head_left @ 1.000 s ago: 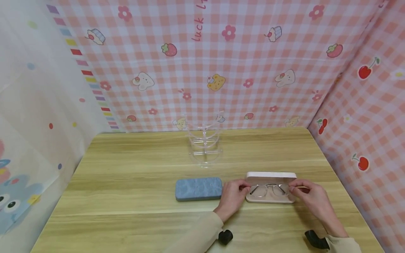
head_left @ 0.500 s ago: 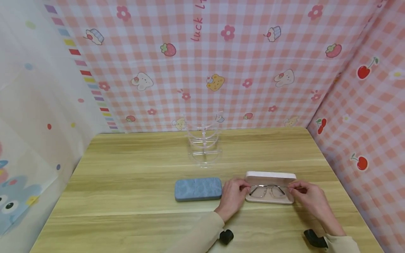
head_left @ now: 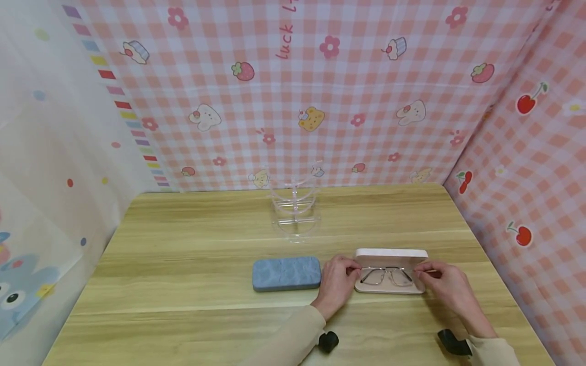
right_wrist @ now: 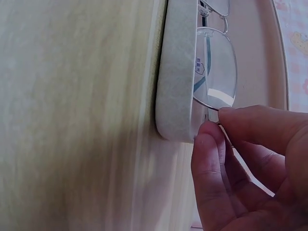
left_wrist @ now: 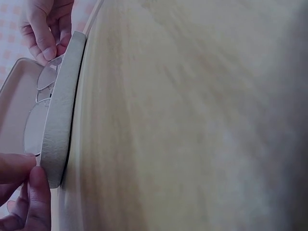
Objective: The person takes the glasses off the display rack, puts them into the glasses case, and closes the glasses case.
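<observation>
A pair of thin-rimmed glasses [head_left: 386, 276] lies within an open, pale glasses case [head_left: 389, 291], whose lid stands up at the back. My left hand [head_left: 338, 282] pinches the left end of the glasses between thumb and forefinger, at the case's left side. At the other end, my right hand [head_left: 448, 287] pinches the frame near its hinge. The right wrist view shows a clear lens [right_wrist: 216, 67] with small printed marks, and thumb and fingertip meeting on the frame's corner. In the left wrist view, the case's front wall [left_wrist: 62, 110] hides the lower part of the glasses.
A closed blue glasses case [head_left: 287, 274] lies just left of my left hand. Farther back stands a clear acrylic display stand [head_left: 296, 208] near the pink checked cloth wall [head_left: 274, 101]. All of it rests on a wood-grain table [head_left: 183, 264].
Both hands keep their pinch on the glasses, which have shifted very slightly within the pale case. The right hand has moved a little to the left.
</observation>
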`<state>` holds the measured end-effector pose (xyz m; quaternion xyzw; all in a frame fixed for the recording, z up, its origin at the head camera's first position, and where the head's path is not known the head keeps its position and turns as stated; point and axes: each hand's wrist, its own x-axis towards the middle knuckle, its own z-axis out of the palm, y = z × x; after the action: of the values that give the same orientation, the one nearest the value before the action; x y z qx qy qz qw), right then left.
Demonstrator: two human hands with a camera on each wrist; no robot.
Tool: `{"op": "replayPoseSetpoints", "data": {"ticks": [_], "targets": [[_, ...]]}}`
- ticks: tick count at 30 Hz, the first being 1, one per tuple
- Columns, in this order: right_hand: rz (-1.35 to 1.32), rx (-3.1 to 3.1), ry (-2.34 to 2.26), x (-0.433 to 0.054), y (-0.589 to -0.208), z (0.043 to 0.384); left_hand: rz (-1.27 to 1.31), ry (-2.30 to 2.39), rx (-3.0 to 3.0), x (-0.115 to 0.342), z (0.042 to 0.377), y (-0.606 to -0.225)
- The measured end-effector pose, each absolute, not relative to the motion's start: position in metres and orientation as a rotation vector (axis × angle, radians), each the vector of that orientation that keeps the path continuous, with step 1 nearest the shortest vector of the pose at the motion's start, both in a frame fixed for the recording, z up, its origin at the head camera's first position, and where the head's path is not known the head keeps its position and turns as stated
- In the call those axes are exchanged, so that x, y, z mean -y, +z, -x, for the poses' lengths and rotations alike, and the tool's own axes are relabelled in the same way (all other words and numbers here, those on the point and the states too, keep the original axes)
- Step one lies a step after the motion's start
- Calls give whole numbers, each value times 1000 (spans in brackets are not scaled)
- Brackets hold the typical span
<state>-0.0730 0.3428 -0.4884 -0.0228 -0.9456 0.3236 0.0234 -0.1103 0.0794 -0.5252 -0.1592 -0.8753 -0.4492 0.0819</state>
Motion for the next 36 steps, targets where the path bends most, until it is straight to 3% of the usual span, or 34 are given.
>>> {"op": "replayPoseSetpoints", "data": {"ticks": [26, 36], "targets": [[195, 2920, 1037, -352, -484, 68, 485, -1484, 2575, -75, 107, -528], [314, 2687, 1329, -362, -477, 65, 322, -1792, 2432, -70, 100, -512]]}}
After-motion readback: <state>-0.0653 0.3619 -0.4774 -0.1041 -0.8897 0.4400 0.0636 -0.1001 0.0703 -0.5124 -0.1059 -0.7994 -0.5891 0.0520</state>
